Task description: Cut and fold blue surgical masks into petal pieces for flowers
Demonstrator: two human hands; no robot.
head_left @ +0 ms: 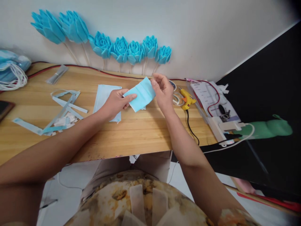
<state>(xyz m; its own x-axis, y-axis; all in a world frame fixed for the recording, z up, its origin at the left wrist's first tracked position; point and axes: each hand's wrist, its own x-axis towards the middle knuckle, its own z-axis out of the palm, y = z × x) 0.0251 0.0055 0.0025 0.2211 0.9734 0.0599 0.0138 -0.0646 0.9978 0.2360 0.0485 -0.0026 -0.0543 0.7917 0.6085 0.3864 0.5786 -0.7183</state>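
A folded light-blue piece of face-mask fabric (142, 93) is held above the wooden table, tilted up to the right. My left hand (115, 103) pinches its left end, thumb on top and fingers behind. At the right end, my right hand (164, 92) has its fingers curled and its thumb against the edge of the fabric. Under my left hand lies a flat pale-blue face mask (103, 94), partly covered by the hand. A small bit of blue material shows just below the held piece.
Several blue fabric flowers (102, 44) on sticks lean against the wall. Cut strips (68, 106) and scraps lie left, near bundled white cords (16, 77). On the right are a yellow glue gun (187, 98) with its cable, papers (207, 94), a power strip (216, 130) and a green bottle-shaped pouch (268, 129).
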